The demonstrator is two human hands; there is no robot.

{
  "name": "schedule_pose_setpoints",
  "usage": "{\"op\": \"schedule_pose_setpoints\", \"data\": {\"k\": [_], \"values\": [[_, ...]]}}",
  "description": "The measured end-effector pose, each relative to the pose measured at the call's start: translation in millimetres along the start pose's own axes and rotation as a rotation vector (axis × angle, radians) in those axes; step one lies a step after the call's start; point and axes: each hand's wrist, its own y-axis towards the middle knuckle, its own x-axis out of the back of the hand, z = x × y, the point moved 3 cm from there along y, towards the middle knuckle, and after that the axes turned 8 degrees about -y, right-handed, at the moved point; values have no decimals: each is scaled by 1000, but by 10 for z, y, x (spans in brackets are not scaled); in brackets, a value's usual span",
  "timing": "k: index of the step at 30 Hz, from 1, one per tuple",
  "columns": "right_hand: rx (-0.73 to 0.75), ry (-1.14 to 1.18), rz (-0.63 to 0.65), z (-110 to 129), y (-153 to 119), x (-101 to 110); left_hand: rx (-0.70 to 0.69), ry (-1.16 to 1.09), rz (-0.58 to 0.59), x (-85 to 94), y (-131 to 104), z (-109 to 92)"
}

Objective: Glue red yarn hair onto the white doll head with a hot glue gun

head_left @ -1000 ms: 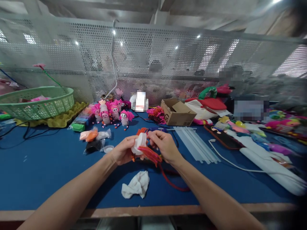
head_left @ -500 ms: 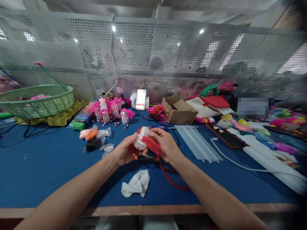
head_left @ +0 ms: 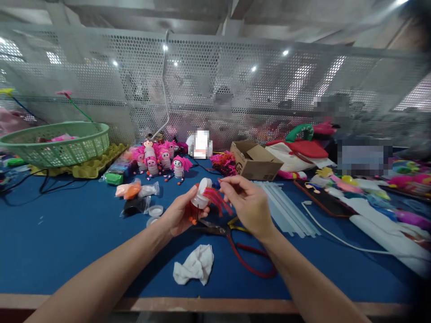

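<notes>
- A small white bottle [head_left: 200, 200] is in the person's left hand [head_left: 182, 211], held up over the blue table [head_left: 101, 264], near the centre of the view.
- The bottle is squat and smooth, with a round, paler lid [head_left: 205, 183] on its upper end.
- Bright pink and red yarn [head_left: 218, 202] spills from its right side in a loose, straight fringe.
- Thin dark legs hang at its lower left, ending in orange feet [head_left: 193, 221], small and rounded.
- The bottle leans: its long axis runs from the feet at lower left to the lid at upper right, so the lid points up and a little right. The yarn falls down and to the right, across that line.
- The left hand is curled around the bottle, thumb on the near side by the lid, fingers wrapped beneath.
- The right hand [head_left: 251, 204] is just beside the yarn, thumb and forefinger brought nearly together; whether they grip a strand cannot be told.
- Below the hands lie red-handled scissors [head_left: 220, 230], with a crumpled white tissue [head_left: 195, 265] nearer the table's front edge.
- Beyond the hands, pink-haired dolls [head_left: 153, 161] stand grouped at left; a cardboard box [head_left: 257, 163] sits right of centre.
</notes>
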Motion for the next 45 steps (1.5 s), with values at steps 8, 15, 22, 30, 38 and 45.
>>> {"op": "schedule_pose_setpoints", "data": {"k": [8,15,22,30,38,45], "values": [[341,-276,-13,141,-41,-16,-5,21,42,12,1,37],[453,-305,-20,175,-60,-27,3,52,44,-4,-1,40],[496,-336,-8,199,-67,-20,22,103,47,18,7,41],[540,-349,1,219,-83,-9,19,88,51,26,8,44],[595,-417,-12,249,-111,-1,7,24,69,-10,-1,49],[597,-469,-40,246,-112,-23,5,27,68,-1,12,62]]}}
